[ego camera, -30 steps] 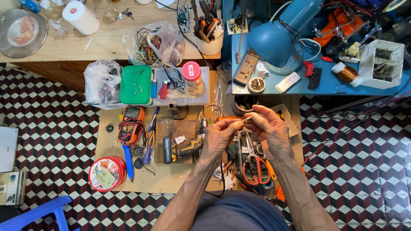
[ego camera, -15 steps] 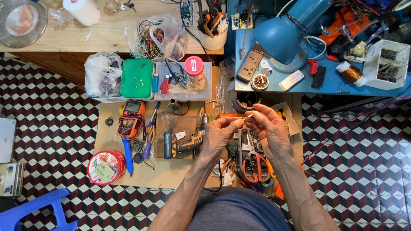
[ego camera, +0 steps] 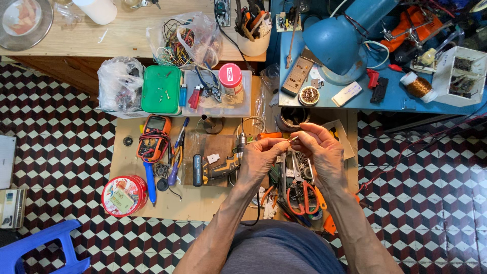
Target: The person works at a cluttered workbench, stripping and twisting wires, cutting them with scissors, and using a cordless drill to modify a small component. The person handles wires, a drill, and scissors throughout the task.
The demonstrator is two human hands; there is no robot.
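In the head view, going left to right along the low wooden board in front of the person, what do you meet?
Round red tin → orange multimeter → cordless drill → left hand → right hand, the two hands pinching a small part between them, above orange-handled scissors.

The small part (ego camera: 292,138) pinched between my left hand (ego camera: 258,158) and right hand (ego camera: 322,155) is too small for me to identify; only a pale tip shows between the fingertips. I cannot tell how firm either grip is, as the curled fingers cover the contact points. My hands and forearms hide part of the tools beneath them: the orange-handled scissors (ego camera: 304,195) show only their handles and part of the blades. The metal dish (ego camera: 25,20) is cut off by the top and left edges. The blue stool (ego camera: 40,251) is cut off at the bottom corner. The contents of the plastic bag (ego camera: 119,83) are unclear to me.
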